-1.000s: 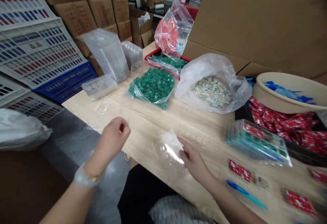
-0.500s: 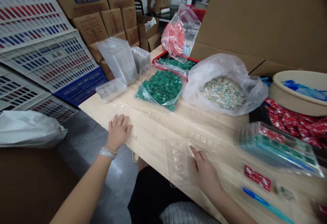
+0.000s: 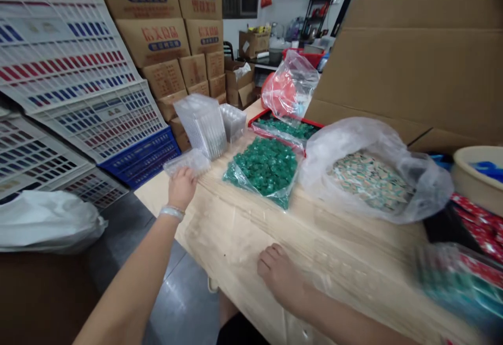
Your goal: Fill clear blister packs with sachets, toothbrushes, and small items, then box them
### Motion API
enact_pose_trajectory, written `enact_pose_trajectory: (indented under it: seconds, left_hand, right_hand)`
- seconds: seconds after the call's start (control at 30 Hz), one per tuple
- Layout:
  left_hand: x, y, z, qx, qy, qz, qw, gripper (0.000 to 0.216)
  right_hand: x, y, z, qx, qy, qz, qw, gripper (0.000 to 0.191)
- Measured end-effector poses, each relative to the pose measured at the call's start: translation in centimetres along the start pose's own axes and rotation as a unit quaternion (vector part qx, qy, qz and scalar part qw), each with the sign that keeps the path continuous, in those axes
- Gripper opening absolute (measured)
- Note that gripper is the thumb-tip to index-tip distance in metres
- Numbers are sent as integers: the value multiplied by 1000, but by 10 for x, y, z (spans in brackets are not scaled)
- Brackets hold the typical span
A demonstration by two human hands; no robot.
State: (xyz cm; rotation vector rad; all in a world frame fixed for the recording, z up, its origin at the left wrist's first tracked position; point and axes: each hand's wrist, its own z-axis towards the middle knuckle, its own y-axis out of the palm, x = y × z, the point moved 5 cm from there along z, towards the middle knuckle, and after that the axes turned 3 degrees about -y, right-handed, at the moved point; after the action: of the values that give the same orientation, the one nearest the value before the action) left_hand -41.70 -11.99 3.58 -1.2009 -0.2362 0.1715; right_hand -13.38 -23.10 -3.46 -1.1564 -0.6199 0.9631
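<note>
Low pile of clear plastic blister trays (image 3: pixel 199 160), near the left corner of the wooden table (image 3: pixel 243 243). The left hand (image 3: pixel 183 185) lies over their near edge, fingers lapping the plastic; whether it grips cannot be told. The right hand (image 3: pixel 280 277) rests on the wood with fingers loosely curled, nothing visible in it, the palm hidden. Just behind the pile stand a taller tray stack (image 3: pixel 202 125) and a shorter tray stack (image 3: pixel 233 123).

Progress, as judged from the layout: partial. A blurred stack of trays (image 3: pixel 461 279) at far right shows red and green contents and seems filled; the clear trays at left appear unfilled, and supplies remain plentiful — a bag of green packets (image 3: pixel 261 169), a translucent bag of small printed packets (image 3: pixel 371 182) and red packets (image 3: pixel 481 229) below a beige basin (image 3: pixel 463 172).

Edges and room: the table's near edge slants from the left corner toward the person, with open wood between the hands; rearward movement is bounded by the bags, and beyond them — a large cardboard panel (image 3: pixel 416 72)
</note>
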Motion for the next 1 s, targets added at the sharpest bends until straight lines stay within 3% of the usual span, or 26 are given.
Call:
enact_pose_trajectory:
  seconds: [0.17, 0.33, 0.43, 0.5, 0.63, 0.73, 0.8, 0.83, 0.87, 0.93, 1.0]
  left_hand:
    - [-3, 9, 23, -47, 8, 75, 996, 28]
    - [17, -34, 17, 17, 65, 55, 996, 26]
    - [63, -66, 21, 68, 162, -2, 984, 25]
    - [104, -74, 39, 88, 210, -33, 973, 25]
    - [173, -54, 101, 73, 210, -65, 973, 20]
    - [200, -42, 115, 57, 198, -122, 971, 23]
    - [207, -37, 89, 3, 199, -195, 960, 20]
    - [208, -31, 66, -53, 197, -237, 950, 20]
    - [208, -20, 39, -148, 192, -271, 932, 29]
    - [208, 6, -23, -333, 167, -317, 872, 36]
    - [202, 29, -69, -395, 112, -287, 865, 30]
  right_hand:
    - [-2, 0, -1, 42, -9, 4, 999, 17]
    - [0, -2, 3, 40, -33, 12, 999, 14]
    - [2, -1, 4, 35, -22, 16, 999, 13]
    - [2, 2, 4, 12, -13, 10, 1000, 15]
    - [6, 2, 2, -61, 4, 22, 998, 9]
    - [13, -8, 2, -96, 23, 50, 994, 5]
    - [16, -16, 3, -94, 25, 50, 994, 5]
    - [16, -19, 4, -96, 19, 44, 994, 5]
    - [15, -21, 6, -104, 9, 37, 994, 5]
    - [10, -20, 11, -135, -7, 27, 990, 9]
    - [4, -15, 18, -168, -7, 22, 986, 14]
